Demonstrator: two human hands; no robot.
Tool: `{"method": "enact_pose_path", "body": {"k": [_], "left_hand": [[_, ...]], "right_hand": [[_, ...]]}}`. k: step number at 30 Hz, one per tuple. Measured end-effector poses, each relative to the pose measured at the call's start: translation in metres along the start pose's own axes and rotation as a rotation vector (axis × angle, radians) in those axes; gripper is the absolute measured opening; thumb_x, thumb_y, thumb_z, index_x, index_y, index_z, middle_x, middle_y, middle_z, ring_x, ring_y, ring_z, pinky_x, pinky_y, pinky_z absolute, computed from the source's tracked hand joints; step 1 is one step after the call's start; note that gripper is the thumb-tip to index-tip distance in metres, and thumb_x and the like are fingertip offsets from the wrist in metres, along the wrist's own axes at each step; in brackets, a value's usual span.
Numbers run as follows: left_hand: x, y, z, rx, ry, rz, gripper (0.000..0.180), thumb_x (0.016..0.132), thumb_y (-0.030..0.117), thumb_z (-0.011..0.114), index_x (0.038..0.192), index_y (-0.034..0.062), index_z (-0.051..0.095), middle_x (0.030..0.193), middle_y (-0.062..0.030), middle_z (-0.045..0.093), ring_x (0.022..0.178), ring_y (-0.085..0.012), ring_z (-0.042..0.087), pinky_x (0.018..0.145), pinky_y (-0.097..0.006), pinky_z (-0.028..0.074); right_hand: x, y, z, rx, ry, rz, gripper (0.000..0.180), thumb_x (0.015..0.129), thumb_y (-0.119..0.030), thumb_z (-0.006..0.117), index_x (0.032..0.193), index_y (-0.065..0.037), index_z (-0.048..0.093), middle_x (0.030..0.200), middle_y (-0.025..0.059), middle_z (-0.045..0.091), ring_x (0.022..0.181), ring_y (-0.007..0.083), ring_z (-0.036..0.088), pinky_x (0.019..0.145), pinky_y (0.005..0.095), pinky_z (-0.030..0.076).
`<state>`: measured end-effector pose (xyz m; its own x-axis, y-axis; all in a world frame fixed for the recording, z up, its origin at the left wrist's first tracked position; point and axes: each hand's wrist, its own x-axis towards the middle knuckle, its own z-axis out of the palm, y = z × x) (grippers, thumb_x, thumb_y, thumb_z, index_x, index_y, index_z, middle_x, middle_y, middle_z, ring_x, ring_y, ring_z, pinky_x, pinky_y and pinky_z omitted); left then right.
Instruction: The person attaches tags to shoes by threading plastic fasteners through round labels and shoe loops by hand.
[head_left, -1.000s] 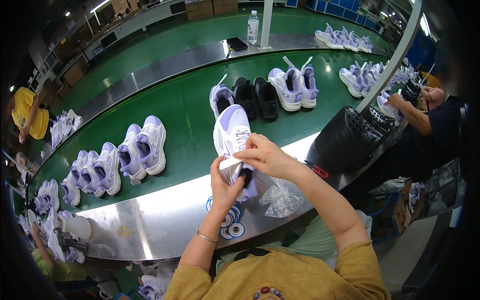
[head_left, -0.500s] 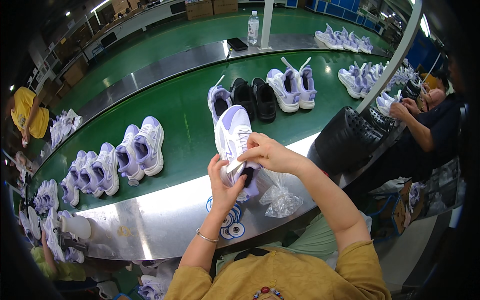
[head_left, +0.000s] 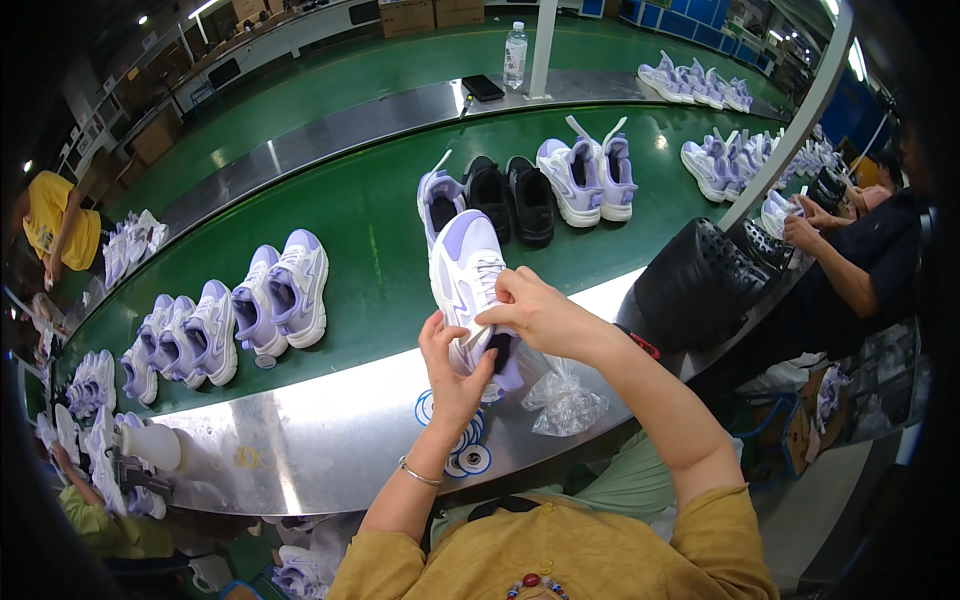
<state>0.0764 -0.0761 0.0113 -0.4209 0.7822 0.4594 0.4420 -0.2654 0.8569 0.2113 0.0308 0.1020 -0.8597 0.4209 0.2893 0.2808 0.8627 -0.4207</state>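
A white and lavender sneaker point(head_left: 468, 262) is tilted toe-up in front of me, above the metal edge of the bench. My left hand point(head_left: 455, 365) grips its side near the ankle opening, thumb and fingers around the upper. My right hand point(head_left: 540, 312) is closed in a pinch over the lacing, on a thin white strip point(head_left: 477, 336) at the sneaker's opening. Whether the strip belongs to the sneaker I cannot tell. Just beyond stand another lavender sneaker point(head_left: 437, 195) and a pair of black shoes point(head_left: 528, 205).
A knotted clear plastic bag point(head_left: 565, 402) and round blue-rimmed stickers point(head_left: 474, 459) lie on the metal ledge point(head_left: 330, 440). More sneakers point(head_left: 300, 285) stand on the green belt point(head_left: 375, 270). A black perforated bin point(head_left: 690, 275) is at right, near a co-worker's hands point(head_left: 808, 228).
The white flap at the sneaker's opening now shows as a narrower strip, my right fingers still pinched over it. My left hand keeps its grip. The view has shifted slightly.
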Motion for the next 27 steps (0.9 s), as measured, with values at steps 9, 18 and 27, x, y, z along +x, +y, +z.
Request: {"method": "enact_pose_path", "body": {"k": [9, 18, 27], "left_hand": [[-0.006, -0.02, 0.003, -0.19, 0.028, -0.167, 0.035, 0.071, -0.001, 0.067, 0.1, 0.0061, 0.048, 0.126, -0.0182, 0.038, 0.118, -0.0313, 0.041, 0.099, -0.039, 0.035], [0.038, -0.023, -0.037, -0.514, 0.392, -0.225, 0.024, 0.086, 0.007, 0.06, 0.103, 0.0052, 0.044, 0.101, -0.0054, 0.049, 0.09, -0.0121, 0.052, 0.081, -0.025, 0.043], [0.137, -0.124, -0.035, -0.296, 0.332, -0.389, 0.025, 0.087, 0.021, 0.064, 0.098, 0.004, 0.05, 0.085, -0.004, 0.052, 0.064, -0.0073, 0.049, 0.05, -0.023, 0.038]], "right_hand": [[-0.006, -0.022, -0.013, 0.093, 0.213, -0.029, 0.027, 0.076, 0.005, 0.057, 0.1, -0.005, 0.065, 0.094, 0.0128, 0.053, 0.088, 0.0285, 0.052, 0.074, 0.0315, 0.045], [-0.032, -0.118, -0.112, 0.37, 0.597, -0.361, 0.011, 0.073, -0.013, 0.07, 0.083, -0.011, 0.067, 0.089, 0.0032, 0.064, 0.072, 0.0161, 0.059, 0.063, 0.0297, 0.044], [-0.055, -0.139, -0.141, 0.158, 0.706, -0.402, 0.004, 0.077, -0.015, 0.069, 0.077, -0.019, 0.068, 0.079, -0.0045, 0.064, 0.074, 0.0102, 0.059, 0.066, 0.0279, 0.044]]}}
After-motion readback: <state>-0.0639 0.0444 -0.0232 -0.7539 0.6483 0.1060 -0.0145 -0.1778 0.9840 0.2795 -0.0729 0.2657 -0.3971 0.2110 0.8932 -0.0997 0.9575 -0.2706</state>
